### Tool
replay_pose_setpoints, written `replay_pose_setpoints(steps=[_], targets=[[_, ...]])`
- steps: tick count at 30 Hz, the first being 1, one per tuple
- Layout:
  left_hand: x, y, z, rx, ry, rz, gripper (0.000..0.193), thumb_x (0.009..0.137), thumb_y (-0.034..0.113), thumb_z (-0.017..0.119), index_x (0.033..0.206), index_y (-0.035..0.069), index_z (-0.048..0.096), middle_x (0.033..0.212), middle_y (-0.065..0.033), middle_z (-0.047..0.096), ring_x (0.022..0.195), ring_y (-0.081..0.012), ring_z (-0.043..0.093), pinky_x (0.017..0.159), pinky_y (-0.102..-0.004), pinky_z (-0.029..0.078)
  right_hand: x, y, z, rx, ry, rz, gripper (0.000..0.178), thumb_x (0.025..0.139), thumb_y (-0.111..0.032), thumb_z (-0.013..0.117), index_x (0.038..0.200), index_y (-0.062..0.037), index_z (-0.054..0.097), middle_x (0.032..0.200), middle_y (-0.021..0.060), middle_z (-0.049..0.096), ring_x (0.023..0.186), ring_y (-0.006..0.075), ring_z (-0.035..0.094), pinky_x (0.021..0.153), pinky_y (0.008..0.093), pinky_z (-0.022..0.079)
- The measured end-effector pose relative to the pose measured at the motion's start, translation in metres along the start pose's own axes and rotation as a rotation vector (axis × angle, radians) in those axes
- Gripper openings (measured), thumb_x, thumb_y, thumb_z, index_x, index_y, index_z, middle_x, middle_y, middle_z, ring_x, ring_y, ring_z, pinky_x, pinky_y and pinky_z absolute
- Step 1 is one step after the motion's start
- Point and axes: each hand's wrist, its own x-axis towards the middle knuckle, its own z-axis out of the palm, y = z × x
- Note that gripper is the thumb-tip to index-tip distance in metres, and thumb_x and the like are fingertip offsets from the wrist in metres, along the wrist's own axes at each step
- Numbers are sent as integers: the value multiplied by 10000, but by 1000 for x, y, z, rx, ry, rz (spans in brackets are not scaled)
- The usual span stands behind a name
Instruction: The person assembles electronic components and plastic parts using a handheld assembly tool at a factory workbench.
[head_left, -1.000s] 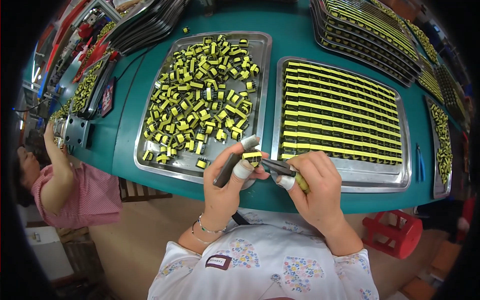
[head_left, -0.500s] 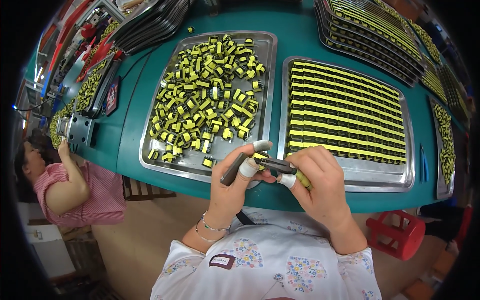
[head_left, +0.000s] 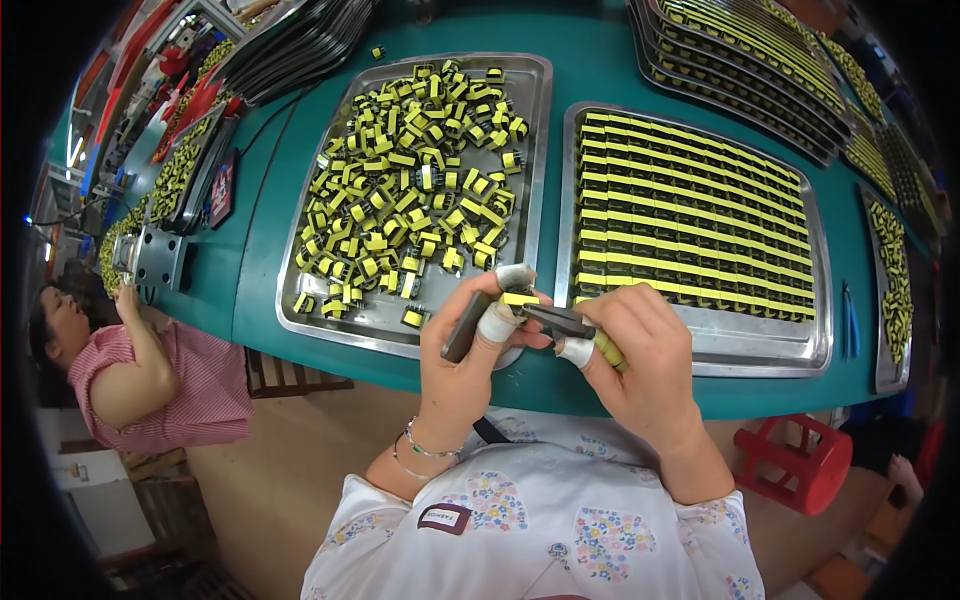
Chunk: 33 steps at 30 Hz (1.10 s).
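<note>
Close together at the trays' near edge, both my hands are closed. My left hand (head_left: pixel 463 325) pinches a small yellow-taped transformer (head_left: pixel 518 299) between wrapped fingertips, and a flat dark grey bar (head_left: pixel 465 328) also sits in its grip. Wrapped around a dark-jawed hand tool (head_left: pixel 556 319) with a yellow-green handle is my right hand (head_left: pixel 640 350). The tool's tip reaches the transformer's near side; whether it touches is hidden by the fingers. White tape covers the left thumb, a left finger and the right thumb.
A metal tray (head_left: pixel 545 130) of loose transformers lies left; another tray (head_left: pixel 740 362) holds them in tight rows. Stacked trays (head_left: pixel 740 90) stand far right. Blue-handled pliers (head_left: pixel 850 320) lie beside the right tray. A red stool (head_left: pixel 795 465) stands on the floor; a co-worker (head_left: pixel 160 385) sits left.
In my left hand the transformer has turned, and its yellow taped face now shows more clearly. The tool has stayed close to it, with only slight movement of my hands.
</note>
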Motion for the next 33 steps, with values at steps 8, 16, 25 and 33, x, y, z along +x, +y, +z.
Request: replay_pose_setpoints(steps=[8, 16, 25, 33], targets=[[3, 7, 0, -207, -149, -91, 427, 970, 271, 514, 1288, 13, 394, 1018, -142, 611, 822, -157, 629, 646, -287, 569, 4, -5, 2, 501, 13, 190, 302, 710, -32, 667, 1007, -6, 620, 875, 109, 580, 776, 253, 579, 682, 337, 463], [0, 8, 11, -75, -162, -116, 431, 971, 275, 508, 1303, 29, 382, 991, -97, 596, 800, -130, 596, 553, -236, 506, 4, -3, 6, 756, -111, 177, 299, 834, -14, 631, 1123, 34, 571, 1009, 93, 529, 886, 157, 585, 759, 279, 484], [12, 1, 7, -755, -122, 0, 731, 905, 596, 433, 1318, -4, 370, 1296, -190, 449, 1151, -248, 496, 1002, -407, 414, -3, -10, 14, 749, -10, 243, 298, 803, -6, 677, 1073, -6, 551, 1056, 61, 592, 858, 104, 570, 744, 235, 470], [11, 4, 28, -430, -131, 111, 938, 841, 743, 348, 1417, 8, 256, 1466, -239, 285, 1356, -344, 305, 1135, -454, 210, 2, -12, 21, 491, 71, 41, 368, 699, 65, 680, 1050, -30, 630, 960, 105, 583, 768, 176, 571, 638, 260, 456]])
